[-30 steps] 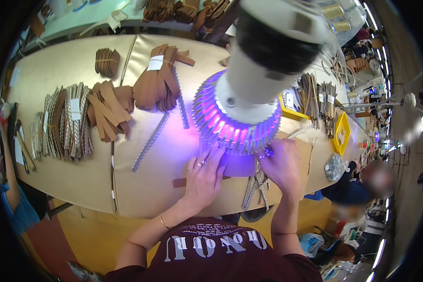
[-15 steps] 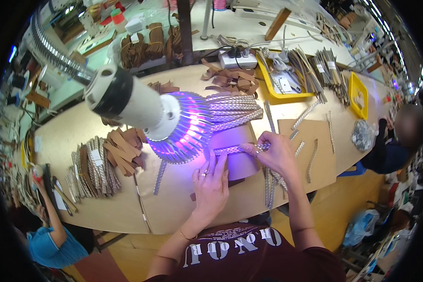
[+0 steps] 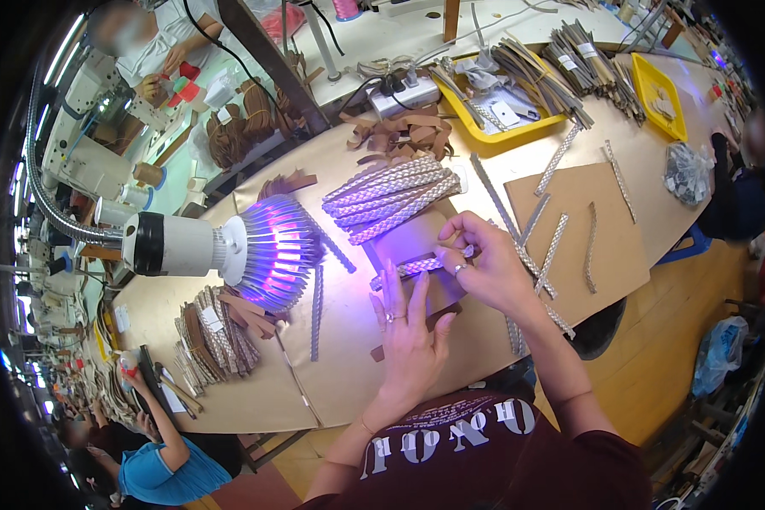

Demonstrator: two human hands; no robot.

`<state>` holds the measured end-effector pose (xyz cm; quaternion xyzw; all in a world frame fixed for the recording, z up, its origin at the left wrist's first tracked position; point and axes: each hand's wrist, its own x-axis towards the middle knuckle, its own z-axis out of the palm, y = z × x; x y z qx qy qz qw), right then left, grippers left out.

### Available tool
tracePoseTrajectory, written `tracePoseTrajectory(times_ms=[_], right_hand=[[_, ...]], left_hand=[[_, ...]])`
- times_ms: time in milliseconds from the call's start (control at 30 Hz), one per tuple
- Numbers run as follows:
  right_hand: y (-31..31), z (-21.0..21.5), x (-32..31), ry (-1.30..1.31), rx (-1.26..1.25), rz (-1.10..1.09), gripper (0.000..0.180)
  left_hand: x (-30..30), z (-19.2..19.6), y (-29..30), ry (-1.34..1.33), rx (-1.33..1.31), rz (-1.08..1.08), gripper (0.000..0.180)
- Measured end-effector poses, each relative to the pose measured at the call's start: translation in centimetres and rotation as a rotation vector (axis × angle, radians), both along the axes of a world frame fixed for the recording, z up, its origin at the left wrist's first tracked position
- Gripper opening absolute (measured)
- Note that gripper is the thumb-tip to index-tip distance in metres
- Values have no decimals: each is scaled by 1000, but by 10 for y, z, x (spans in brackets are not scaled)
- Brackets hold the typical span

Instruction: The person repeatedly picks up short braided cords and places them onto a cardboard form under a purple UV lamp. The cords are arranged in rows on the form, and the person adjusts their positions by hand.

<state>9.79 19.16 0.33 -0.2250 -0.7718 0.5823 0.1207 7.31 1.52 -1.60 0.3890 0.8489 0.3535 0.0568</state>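
Observation:
A short pale braided strap (image 3: 418,267) lies across a brown board (image 3: 416,234) in front of me, lit violet. My left hand (image 3: 412,344) rests with its fingers stretched out and parted, the fingertips touching the strap near its left end. At the strap's right end my right hand (image 3: 491,268) is closed, thumb and fingers pinching it; the fingers partly hide that end. Just beyond, a thick bundle of braided straps (image 3: 391,200) lies on the far part of the board. A finned lamp (image 3: 274,253) on a flexible arm shines from the left.
Loose braided strips lie on a cardboard sheet (image 3: 569,242) to the right. Brown leather scraps (image 3: 404,136), a power strip (image 3: 404,98) and a yellow tray (image 3: 510,136) stand farther back. A banded strap bundle (image 3: 217,331) lies left. Co-workers sit at left, far left and right.
The view has shifted, so the lamp appears farther left and lower. My left fingers have spread apart. My right hand still pinches the strap's right end, its fingers more curled.

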Motion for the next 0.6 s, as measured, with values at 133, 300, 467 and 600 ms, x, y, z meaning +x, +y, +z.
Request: tracePoseTrajectory(times_ms=[133, 300, 467, 600], right_hand=[[-1, 5, -5, -2, 7, -29, 17], [0, 10, -6, -31, -1, -34, 16], [-3, 14, -10, -22, 100, -36, 16], [-6, 26, -10, -26, 181, 16, 16]], left_hand=[[-2, -3, 2, -36, -15, -3, 64], [3, -8, 3, 15, -47, 7, 68], [6, -8, 6, -8, -24, 18, 72], [6, -7, 9, -66, -6, 38, 73]])
